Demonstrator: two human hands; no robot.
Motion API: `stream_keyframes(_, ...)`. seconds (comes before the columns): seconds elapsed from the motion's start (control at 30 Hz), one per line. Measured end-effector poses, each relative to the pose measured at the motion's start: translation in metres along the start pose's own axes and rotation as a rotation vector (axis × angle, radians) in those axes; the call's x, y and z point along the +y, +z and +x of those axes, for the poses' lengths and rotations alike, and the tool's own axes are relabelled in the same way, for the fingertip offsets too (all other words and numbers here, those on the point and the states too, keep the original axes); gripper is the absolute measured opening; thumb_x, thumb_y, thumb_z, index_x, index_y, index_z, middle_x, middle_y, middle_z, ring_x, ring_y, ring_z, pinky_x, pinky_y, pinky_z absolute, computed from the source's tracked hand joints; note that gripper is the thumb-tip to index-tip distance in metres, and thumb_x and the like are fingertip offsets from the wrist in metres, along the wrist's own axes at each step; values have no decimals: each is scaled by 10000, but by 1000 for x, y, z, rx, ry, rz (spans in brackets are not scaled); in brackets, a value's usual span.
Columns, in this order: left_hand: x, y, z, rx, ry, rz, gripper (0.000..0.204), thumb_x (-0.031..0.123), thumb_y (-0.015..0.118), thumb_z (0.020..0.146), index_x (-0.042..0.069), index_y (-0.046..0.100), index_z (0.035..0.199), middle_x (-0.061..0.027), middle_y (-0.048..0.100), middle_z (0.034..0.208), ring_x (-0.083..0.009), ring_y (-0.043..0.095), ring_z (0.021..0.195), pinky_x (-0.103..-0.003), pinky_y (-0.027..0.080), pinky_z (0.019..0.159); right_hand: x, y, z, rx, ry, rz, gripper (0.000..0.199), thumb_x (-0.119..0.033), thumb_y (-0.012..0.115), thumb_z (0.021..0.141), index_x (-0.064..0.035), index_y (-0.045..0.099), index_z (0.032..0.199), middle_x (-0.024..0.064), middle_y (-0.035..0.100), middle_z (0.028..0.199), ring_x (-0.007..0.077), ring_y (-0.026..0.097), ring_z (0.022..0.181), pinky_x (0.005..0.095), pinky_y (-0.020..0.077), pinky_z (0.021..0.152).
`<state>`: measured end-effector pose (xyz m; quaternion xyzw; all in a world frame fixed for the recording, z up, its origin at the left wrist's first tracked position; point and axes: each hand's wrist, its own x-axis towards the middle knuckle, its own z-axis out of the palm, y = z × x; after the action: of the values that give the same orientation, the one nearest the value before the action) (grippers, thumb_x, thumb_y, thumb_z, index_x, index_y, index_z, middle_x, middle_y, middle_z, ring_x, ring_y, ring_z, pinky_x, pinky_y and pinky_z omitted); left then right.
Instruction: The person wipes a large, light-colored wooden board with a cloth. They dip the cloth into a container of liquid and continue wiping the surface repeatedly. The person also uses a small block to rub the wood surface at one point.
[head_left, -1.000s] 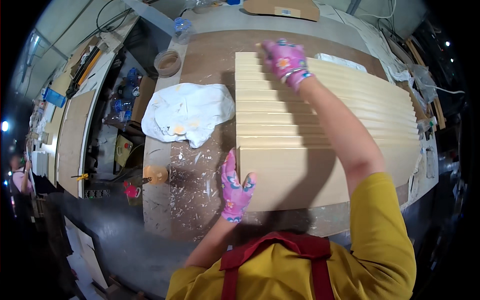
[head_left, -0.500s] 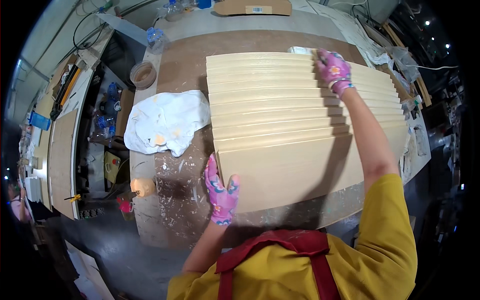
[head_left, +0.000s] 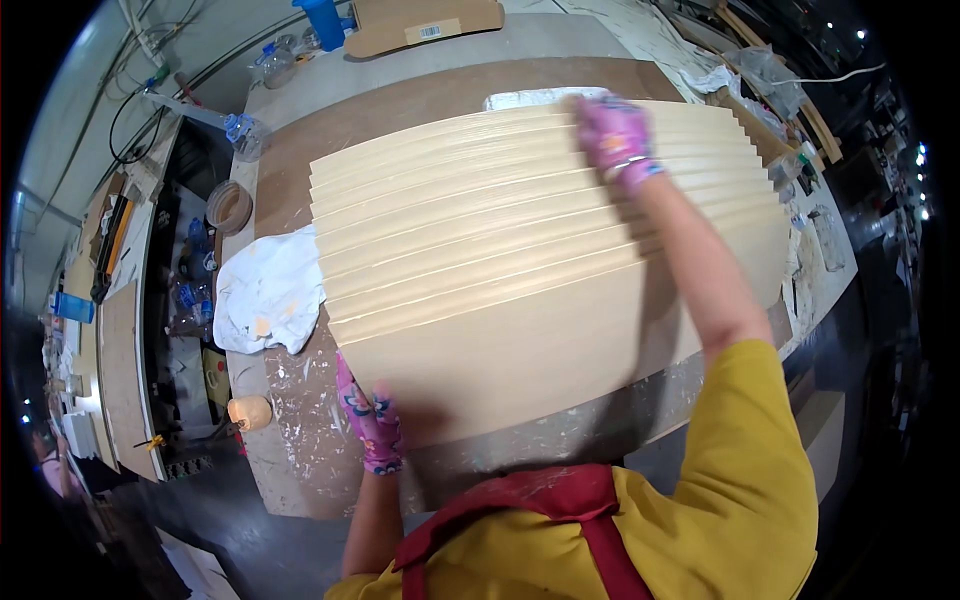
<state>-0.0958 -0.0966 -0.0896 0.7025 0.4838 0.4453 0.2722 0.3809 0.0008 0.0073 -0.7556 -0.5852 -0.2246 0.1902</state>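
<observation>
our left hand [head_left: 374,428] open, our right hand [head_left: 613,138] kinda curled, we can't tell on what, fanned pale boards [head_left: 520,345] against left and under right, white rag [head_left: 268,285] ahead of left

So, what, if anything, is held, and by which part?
Left hand: apparently the stacked boards, by their left edge, near end. Right hand: too blurred to tell.

Light from above falls brightly on my tabletop [head_left: 295,385], and the pale stepped boards [head_left: 480,220] give off a glossy sheen along their edges. My right forearm [head_left: 690,250] throws a soft, dark shadow just to its left. My right grip [head_left: 617,135] is smeared with blur. Toward the rim, straight lines bow, the surroundings dim, pinpoint lights [head_left: 921,158] glare at right, and the corners go black.
</observation>
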Motion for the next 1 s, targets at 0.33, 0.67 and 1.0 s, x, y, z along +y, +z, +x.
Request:
stream_keyframes(0.33,-19,-4,-9,-19,-241,-153,512,333,476,971,-41,443,1319,-160,546,1217,-242,525,1087,-365,417,947,-26,-18,-15,-149,-213,467,312,-168,619,822,-147,654,1132,113,653,837,297,632,787,409,512,720)
stream_keyframes(0.67,-26,0,-16,77,-237,34,419,233,445,963,-52,475,1269,-170,562,1159,-249,541,1024,-370,435,909,-30,-30,4,-120,-275,384,248,-289,517,882,-85,647,827,139,628,744,319,598,678,442,470,674)
stream_keyframes(1.0,-25,2,-7,15,-193,80,364,220,455,925,-61,547,1136,-147,603,970,-240,559,860,-371,463,802,158,-28,-2,-134,787,902,288,-357,568,936,-86,658,896,7,523,627,106,498,460,273,387,379)
